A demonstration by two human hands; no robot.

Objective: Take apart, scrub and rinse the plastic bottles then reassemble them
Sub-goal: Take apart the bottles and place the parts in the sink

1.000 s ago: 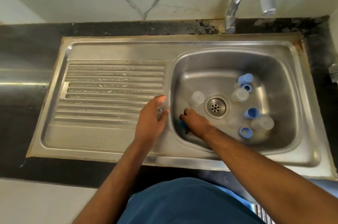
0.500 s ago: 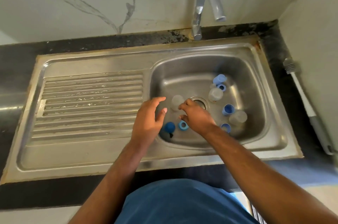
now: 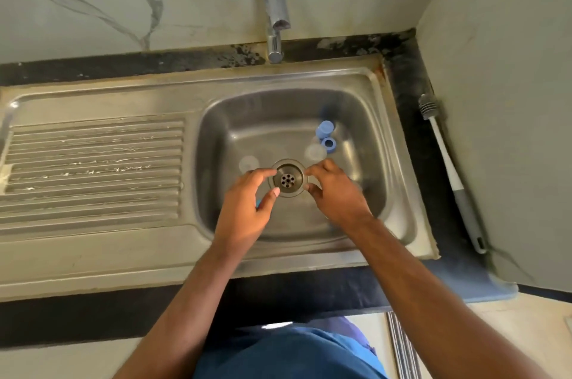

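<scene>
Both hands sit low in the sink basin (image 3: 216,118) either side of the drain (image 3: 288,178), left hand (image 3: 247,208) loosely curled holding nothing, right hand (image 3: 335,193) maybe pinching something clear, can't tell, blue caps (image 3: 325,128) and clear bottles (image 3: 315,152) just beyond the right fingertips, walls close around.

Steel-grey sink (image 3: 383,143), dull and streaked, with a ribbed drainboard (image 3: 93,162) of parallel grooves flecked white. The drain (image 3: 288,180) is darker metal, dotted with a ring of small holes. Two light blue caps (image 3: 325,128) sit in the basin, beside a cloudy, see-through bottle (image 3: 315,152); another clear one (image 3: 248,163) is on the left. The table (image 3: 411,100) is black, mottled with pale patches. The wall (image 3: 93,1) is off-white with grey marble veins. White-and-grey brush (image 3: 448,168) on the right. Chrome tap (image 3: 275,7).
</scene>
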